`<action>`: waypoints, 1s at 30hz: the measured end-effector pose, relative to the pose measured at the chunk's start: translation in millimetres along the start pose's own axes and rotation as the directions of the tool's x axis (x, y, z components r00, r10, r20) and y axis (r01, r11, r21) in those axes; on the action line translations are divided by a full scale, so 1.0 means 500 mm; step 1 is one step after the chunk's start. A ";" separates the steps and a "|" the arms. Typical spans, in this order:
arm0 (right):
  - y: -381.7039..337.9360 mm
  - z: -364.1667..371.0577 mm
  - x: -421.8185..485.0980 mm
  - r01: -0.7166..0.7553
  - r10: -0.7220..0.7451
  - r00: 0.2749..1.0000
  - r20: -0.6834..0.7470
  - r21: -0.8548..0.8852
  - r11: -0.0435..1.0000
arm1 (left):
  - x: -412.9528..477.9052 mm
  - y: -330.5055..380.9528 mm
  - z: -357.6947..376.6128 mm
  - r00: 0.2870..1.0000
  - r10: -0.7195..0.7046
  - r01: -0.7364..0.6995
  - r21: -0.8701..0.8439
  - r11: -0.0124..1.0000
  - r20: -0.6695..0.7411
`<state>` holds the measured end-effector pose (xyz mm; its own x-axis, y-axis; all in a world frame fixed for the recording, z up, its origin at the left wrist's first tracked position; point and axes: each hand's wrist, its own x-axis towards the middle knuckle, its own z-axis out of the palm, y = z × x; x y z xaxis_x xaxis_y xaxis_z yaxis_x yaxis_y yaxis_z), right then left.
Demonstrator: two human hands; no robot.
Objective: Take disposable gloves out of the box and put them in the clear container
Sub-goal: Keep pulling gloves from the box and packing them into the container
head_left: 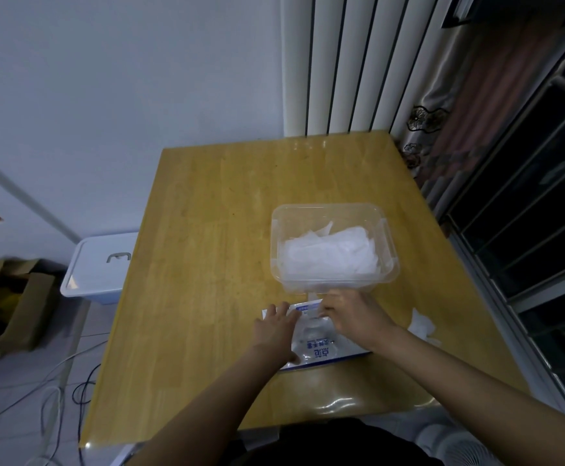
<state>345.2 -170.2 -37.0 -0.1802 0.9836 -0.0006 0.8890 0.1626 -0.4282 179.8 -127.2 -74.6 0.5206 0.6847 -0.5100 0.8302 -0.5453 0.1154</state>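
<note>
On the yellow wooden tabletop (207, 230), the left hand (276, 326) lies flat, fingers straight, on the left part of the flat white-and-blue cardboard glove box (318, 353). The right hand (351, 317) curls its fingers at the box's far end, pinching a thin translucent glove (313, 299). Just beyond stands the clear rectangular plastic container (328, 206) holding a pile of white translucent gloves (331, 253); a crumpled white glove (420, 322) lies right of the box.

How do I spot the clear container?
Look at the wooden table. On its right half, just beyond the left hand and right hand, stands the clear container. Unlike the flat blue-and-white glove box under them, it is see-through with white gloves piled inside.
</note>
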 end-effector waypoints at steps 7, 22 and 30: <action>0.013 -0.037 -0.013 -0.004 0.007 0.988 -0.154 0.021 1.000 | 0.000 -0.001 -0.001 1.000 -0.004 0.004 -0.004 1.000 0.005; 0.016 -0.142 -0.008 -0.240 0.263 0.878 -0.399 0.106 0.965 | 0.005 -0.005 -0.008 0.999 0.042 -0.042 0.012 0.999 0.010; 0.004 -0.199 0.028 -0.213 0.281 0.800 -0.531 0.185 0.959 | 0.001 -0.011 -0.014 0.995 0.089 -0.089 -0.016 0.996 0.037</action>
<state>386.6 -148.4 51.8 0.3289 0.8734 0.3592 0.8131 -0.0684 -0.5781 177.0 -120.2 -69.4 0.5848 0.6148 -0.5293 0.7840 -0.5960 0.1740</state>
